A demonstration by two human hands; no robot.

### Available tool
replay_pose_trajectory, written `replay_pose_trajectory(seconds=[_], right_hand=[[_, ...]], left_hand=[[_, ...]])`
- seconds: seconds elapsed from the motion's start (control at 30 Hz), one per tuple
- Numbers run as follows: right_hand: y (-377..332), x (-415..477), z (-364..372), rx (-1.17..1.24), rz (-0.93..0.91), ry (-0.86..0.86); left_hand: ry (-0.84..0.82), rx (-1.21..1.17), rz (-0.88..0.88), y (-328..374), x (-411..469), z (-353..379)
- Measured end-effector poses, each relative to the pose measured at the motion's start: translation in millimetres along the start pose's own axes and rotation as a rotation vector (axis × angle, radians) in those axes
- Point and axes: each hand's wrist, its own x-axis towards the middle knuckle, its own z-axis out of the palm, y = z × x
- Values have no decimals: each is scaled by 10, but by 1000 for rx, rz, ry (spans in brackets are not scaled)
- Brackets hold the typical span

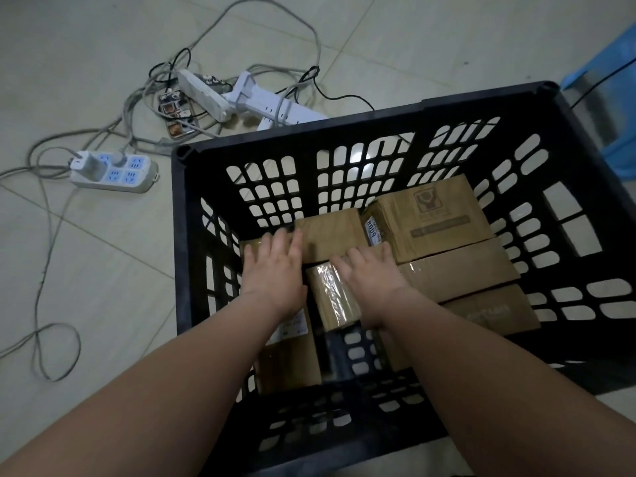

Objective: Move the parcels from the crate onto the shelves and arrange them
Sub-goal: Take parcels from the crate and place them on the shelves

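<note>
Head view: looked straight down into a black slotted crate (306,156) standing on a pale tiled floor (86,270). Found all the parcels inside it, brown cardboard boxes lying on the bottom. Noted a printed box (430,215) with a white label at the far right, a plain box (330,235) just left of it, a long box (457,270) nearer, and a tape-wrapped parcel (327,294) in the middle. Also saw a labelled box (289,352) against the near-left wall.

Had both bare arms reaching down into the crate. Laid the left hand (272,266) flat, fingers straight and spread, across the box at the left and onto the edge of the plain box, gripping nothing. Rested the right hand (371,280) palm-down on the tape-wrapped parcel, fingers extended toward its far edge and not closed round it.

Beyond the crate, spotted a power strip (113,170) with blue sockets on the floor, white strips (241,98) piled behind it, and a blue stool (612,98) at the right edge.
</note>
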Motion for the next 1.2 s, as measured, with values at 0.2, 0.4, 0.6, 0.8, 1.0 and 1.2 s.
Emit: replay_pose_trajectory(seconds=[0.2, 0.4, 0.6, 0.8, 1.0, 1.2], right_hand=[[250, -335, -379, 175, 23, 202], [577, -576, -577, 291, 273, 294], [741, -532, -407, 438, 584, 294], [777, -452, -67, 526, 724, 227], [785, -358, 27, 509, 730, 283], [767, -320, 58, 490, 743, 328]], left_hand=[[27, -47, -34, -18, 16, -268], [47, -23, -21, 72, 127, -424], [31, 1, 41, 298, 393, -302], [-53, 27, 93, 527, 639, -148], [-132, 83, 57, 581, 856, -2], [-155, 97, 9, 551, 947, 147]])
